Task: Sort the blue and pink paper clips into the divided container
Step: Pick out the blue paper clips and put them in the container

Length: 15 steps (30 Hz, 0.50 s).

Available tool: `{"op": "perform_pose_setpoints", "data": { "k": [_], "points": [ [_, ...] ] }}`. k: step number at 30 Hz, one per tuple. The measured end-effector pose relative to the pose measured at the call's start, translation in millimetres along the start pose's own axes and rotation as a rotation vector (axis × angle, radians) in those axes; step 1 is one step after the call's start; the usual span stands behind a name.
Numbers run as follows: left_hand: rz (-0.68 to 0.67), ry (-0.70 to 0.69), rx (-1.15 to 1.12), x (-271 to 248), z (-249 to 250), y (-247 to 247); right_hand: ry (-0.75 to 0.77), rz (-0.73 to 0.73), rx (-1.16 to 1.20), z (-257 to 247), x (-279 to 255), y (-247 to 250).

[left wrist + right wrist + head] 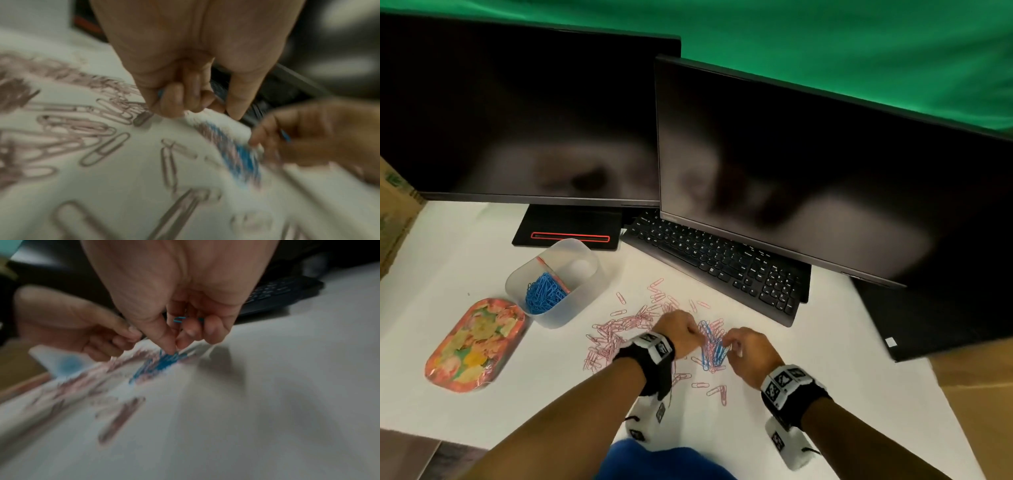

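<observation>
A small heap of blue paper clips (714,351) lies on the white table between my hands, with pink paper clips (609,339) scattered to its left and around it. My left hand (697,337) has its fingers curled around a few blue clips (160,93). My right hand (730,343) pinches at the heap with thumb and forefinger (174,346) and keeps a blue clip (179,319) tucked under its curled fingers. The translucent divided container (585,291) stands to the far left. Its near compartment holds blue clips (542,293); the far compartment looks empty.
A flowery oval tin (476,346) lies left of the container. A black keyboard (719,263) and two dark monitors (808,178) stand behind the clips. The table edge runs along the right, with cardboard (976,394) beyond it.
</observation>
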<state>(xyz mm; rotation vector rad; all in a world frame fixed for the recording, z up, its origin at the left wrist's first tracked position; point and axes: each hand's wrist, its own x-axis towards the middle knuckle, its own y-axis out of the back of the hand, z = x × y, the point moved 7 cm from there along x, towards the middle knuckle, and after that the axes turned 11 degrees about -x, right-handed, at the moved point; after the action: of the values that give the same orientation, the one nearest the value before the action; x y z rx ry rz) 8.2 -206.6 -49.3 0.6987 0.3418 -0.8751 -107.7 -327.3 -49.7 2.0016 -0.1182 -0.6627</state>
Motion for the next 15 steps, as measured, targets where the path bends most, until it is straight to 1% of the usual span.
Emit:
{"op": "perform_pose_setpoints", "data": {
  "k": [2,4,7,11,15],
  "points": [
    [-0.011,-0.037,0.241,-3.9,-1.4,-13.2,0.087,-0.023,-0.128,-3.3,-2.6,-6.5],
    [0.001,-0.039,0.382,-4.6,-4.6,-21.4,0.122,-0.018,-0.175,-4.1,-2.1,-6.2],
    [0.019,-0.027,0.443,-1.7,-4.1,-24.1,0.154,-0.012,-0.256,-7.2,1.0,-3.9],
    [0.008,-0.019,0.483,2.8,-4.0,-17.2,0.155,-0.037,-0.344,-9.5,4.1,-4.8],
    [0.007,-0.007,0.529,4.6,-8.1,-9.5,0.153,-0.045,-0.308,-11.1,5.6,-6.7]
  ]
}}
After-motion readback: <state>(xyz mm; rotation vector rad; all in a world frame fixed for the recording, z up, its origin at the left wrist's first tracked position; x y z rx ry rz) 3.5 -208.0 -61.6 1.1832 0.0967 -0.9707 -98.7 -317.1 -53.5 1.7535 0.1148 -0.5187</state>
